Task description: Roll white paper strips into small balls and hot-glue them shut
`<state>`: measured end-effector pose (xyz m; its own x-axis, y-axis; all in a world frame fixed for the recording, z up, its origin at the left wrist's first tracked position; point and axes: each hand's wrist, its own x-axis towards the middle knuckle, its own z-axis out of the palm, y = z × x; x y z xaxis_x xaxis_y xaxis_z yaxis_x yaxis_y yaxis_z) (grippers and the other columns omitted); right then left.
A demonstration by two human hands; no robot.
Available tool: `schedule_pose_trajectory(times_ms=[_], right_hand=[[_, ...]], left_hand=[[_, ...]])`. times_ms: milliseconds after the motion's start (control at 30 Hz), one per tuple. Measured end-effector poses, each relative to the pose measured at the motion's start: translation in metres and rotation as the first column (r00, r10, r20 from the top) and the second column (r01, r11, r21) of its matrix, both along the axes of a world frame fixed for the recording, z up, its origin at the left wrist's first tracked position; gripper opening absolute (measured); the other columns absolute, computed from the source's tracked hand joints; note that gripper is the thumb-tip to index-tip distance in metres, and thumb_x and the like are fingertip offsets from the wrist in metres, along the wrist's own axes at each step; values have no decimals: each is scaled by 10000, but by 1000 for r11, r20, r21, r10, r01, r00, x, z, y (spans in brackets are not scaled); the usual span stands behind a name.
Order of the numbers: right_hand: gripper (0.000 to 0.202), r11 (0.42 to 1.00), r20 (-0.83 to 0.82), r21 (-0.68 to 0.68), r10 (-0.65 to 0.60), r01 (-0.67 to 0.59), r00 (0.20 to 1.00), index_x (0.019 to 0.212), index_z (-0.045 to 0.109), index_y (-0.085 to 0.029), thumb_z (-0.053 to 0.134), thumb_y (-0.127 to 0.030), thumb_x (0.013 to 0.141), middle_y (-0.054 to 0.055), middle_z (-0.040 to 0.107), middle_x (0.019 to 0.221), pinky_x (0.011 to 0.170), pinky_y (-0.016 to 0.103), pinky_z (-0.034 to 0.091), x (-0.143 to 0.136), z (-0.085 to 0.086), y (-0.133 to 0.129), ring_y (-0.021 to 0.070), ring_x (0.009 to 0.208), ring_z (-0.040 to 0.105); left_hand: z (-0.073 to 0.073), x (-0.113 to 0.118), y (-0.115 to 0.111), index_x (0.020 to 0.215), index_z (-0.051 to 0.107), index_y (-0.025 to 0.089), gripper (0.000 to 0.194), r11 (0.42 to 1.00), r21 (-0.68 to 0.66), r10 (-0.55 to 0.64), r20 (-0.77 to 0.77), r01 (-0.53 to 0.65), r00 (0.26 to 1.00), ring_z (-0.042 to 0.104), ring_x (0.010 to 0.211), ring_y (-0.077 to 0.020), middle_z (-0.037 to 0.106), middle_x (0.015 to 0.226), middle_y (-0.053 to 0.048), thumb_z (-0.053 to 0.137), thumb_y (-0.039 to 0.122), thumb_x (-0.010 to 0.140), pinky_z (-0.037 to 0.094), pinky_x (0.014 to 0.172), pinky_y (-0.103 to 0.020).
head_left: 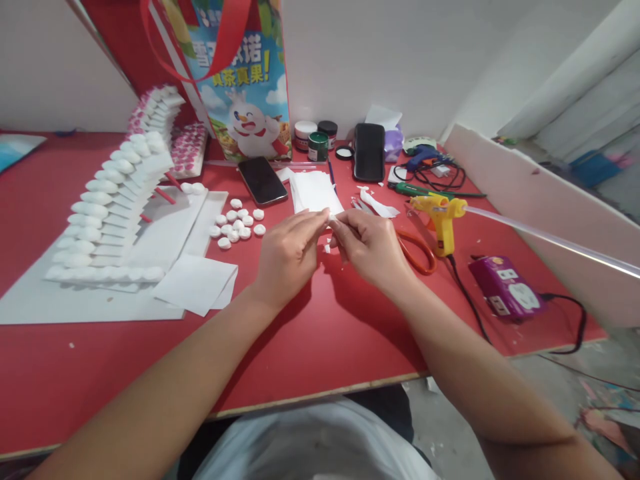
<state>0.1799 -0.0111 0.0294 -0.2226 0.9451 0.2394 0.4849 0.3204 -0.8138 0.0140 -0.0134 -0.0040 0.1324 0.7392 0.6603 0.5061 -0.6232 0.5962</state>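
My left hand [291, 250] and my right hand [369, 241] meet above the red table, fingertips pinched together on a small white piece [332, 217]. Most of that piece is hidden by the fingers, so its material is unclear. Just beyond the fingertips lies a stack of white paper [313, 191]. Left of my left hand is a cluster of small round white pieces [239, 225]. An orange-handled tool [417, 252], partly covered, rests by my right wrist. White scraps [377, 203] lie behind my right hand.
A curved white model [120, 193] stands at left on a white board [100, 310]. Phones [263, 181], paint jars [318, 146] and a printed bag [240, 87] are at the back. A yellow glue gun [441, 220] and a corded purple box [507, 288] occupy the right.
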Motion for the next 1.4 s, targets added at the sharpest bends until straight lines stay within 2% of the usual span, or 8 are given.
schedule_pose_trajectory(times_ms=[267, 433, 567, 700, 800, 867, 1067, 1400], right_hand=[[308, 984, 117, 78, 150, -160, 982, 851, 676, -167, 527, -361, 1038, 26, 684, 735, 646, 266, 396, 9, -2, 5, 125, 644, 560], [363, 985, 131, 111, 120, -135, 984, 830, 678, -171, 525, -423, 1041, 42, 703, 734, 651, 272, 414, 6, -2, 4, 138, 652, 571], [397, 989, -126, -129, 60, -76, 990, 786, 674, -168, 636, -515, 974, 24, 670, 640, 594, 272, 466, 3, 3, 4, 129, 541, 566], [499, 784, -551, -541, -57, -304, 833, 869, 701, -138, 521, -579, 1018, 113, 758, 812, 613, 318, 599, 4, 13, 11, 189, 636, 708], [521, 599, -654, -660, -159, -454, 740, 906, 711, -111, 349, -431, 1101, 142, 770, 827, 662, 323, 639, 5, 16, 15, 199, 710, 749], [465, 569, -668, -676, -206, -468, 715, 897, 709, -101, 345, -305, 1104, 130, 766, 818, 663, 300, 641, 5, 15, 15, 168, 679, 733], [117, 679, -688, -602, -173, -421, 704, 880, 711, -128, 699, -226, 942, 16, 684, 727, 566, 226, 579, 8, 8, 13, 99, 571, 607], [357, 856, -550, -410, 43, -314, 834, 937, 699, -144, 852, -431, 791, -56, 567, 630, 529, 244, 499, 5, 3, 10, 82, 529, 505]], left_hand=[[19, -12, 8, 873, 820, 196, 243, 905, -372, -86, 314, 206, 945, 751, 828, -223, 818, 898, -63, 793, 436, 853, 609, 829, -348], [22, -14, 8, 850, 819, 206, 358, 890, -374, -173, 256, 262, 951, 745, 862, -238, 812, 906, -72, 733, 552, 882, 590, 849, -352], [19, -12, 6, 934, 791, 199, 280, 925, -314, -145, 229, 214, 963, 734, 918, -229, 804, 964, -69, 678, 454, 950, 566, 881, -329], [16, -14, 10, 978, 749, 189, 221, 922, -315, -156, 227, 224, 961, 707, 964, -225, 773, 1021, -82, 658, 390, 966, 551, 909, -340], [15, -17, 14, 957, 741, 194, 201, 932, -278, -179, 200, 231, 963, 682, 1034, -235, 739, 1076, -95, 664, 380, 956, 529, 974, -368], [14, -19, 15, 953, 743, 192, 184, 933, -269, -190, 192, 238, 963, 674, 1043, -229, 718, 1088, -95, 672, 362, 950, 520, 992, -371], [12, -18, 16, 948, 749, 177, 136, 929, -256, -212, 225, 268, 951, 658, 1034, -205, 678, 1069, -83, 679, 293, 941, 503, 986, -350], [15, -17, 14, 935, 747, 185, 156, 899, -355, -152, 299, 257, 942, 649, 1044, -219, 691, 1072, -79, 711, 332, 900, 538, 920, -348]])
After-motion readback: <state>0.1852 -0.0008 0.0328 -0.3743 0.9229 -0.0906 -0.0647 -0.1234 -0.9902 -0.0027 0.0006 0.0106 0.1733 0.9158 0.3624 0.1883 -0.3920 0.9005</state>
